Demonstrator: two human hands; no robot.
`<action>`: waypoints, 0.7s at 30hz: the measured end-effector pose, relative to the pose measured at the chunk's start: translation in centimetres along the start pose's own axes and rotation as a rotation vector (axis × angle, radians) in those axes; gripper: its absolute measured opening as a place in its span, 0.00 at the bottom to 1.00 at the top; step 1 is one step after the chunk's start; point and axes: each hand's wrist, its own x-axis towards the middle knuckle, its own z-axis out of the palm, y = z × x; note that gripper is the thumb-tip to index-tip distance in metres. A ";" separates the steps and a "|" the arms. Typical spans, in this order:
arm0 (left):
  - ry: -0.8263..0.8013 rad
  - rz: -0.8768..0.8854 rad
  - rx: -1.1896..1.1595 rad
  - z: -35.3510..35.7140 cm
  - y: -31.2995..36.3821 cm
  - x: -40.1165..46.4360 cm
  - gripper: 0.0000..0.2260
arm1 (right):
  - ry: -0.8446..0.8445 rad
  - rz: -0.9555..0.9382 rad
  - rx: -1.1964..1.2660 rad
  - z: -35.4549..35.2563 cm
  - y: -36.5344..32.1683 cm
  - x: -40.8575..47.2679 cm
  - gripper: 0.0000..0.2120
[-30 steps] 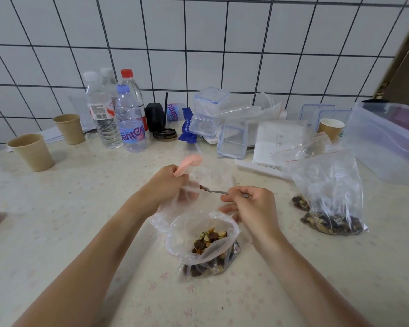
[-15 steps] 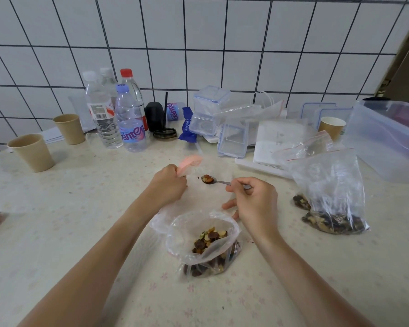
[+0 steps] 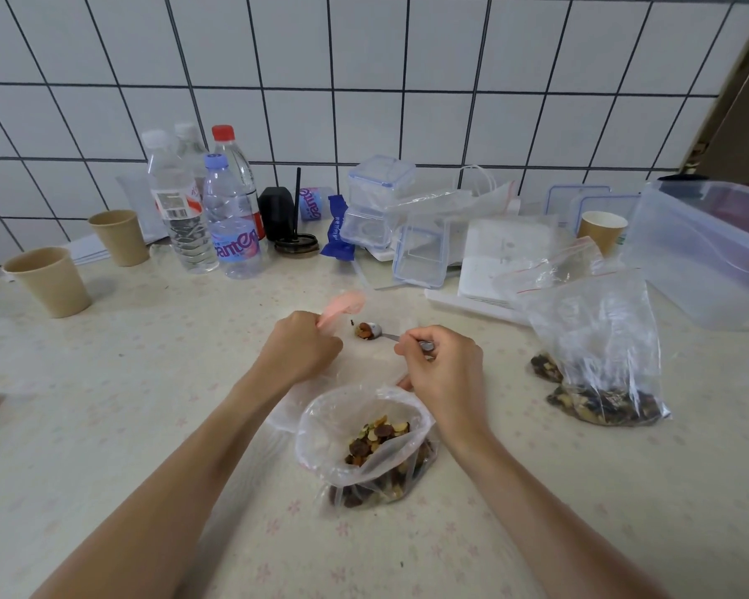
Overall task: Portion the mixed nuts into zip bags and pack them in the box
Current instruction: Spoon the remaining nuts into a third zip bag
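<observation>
One spoonful of mixed nuts point(image 3: 365, 330) had come up out of the open supply bag point(image 3: 362, 430) on our spoon point(image 3: 381, 334), pinched in our right hand point(image 3: 444, 365), while our left hand point(image 3: 301, 350) gripped what seemed the zip bag point(image 3: 342, 302), awaiting its portion.

Beyond the hands rises a wall point(image 3: 364, 80) of white square tiles with dark grout lines. The hands work above a pale table point(image 3: 104, 404) dotted with faint pink flowers. Soft, even light; a dark doorway edge point(image 3: 744, 123) stands far right.
</observation>
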 end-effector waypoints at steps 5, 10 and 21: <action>-0.051 0.077 -0.041 -0.1 0.3 -0.5 0.03 | 0.001 0.107 0.083 -0.1 0.2 0.0 0.09; -0.067 0.095 -0.079 -0.4 0.5 -0.7 0.04 | 0.009 0.158 0.119 -0.3 -0.1 -0.1 0.09; -0.090 0.060 -0.170 -0.7 0.4 -0.5 0.03 | -0.043 0.318 0.345 -0.3 0.1 -0.1 0.08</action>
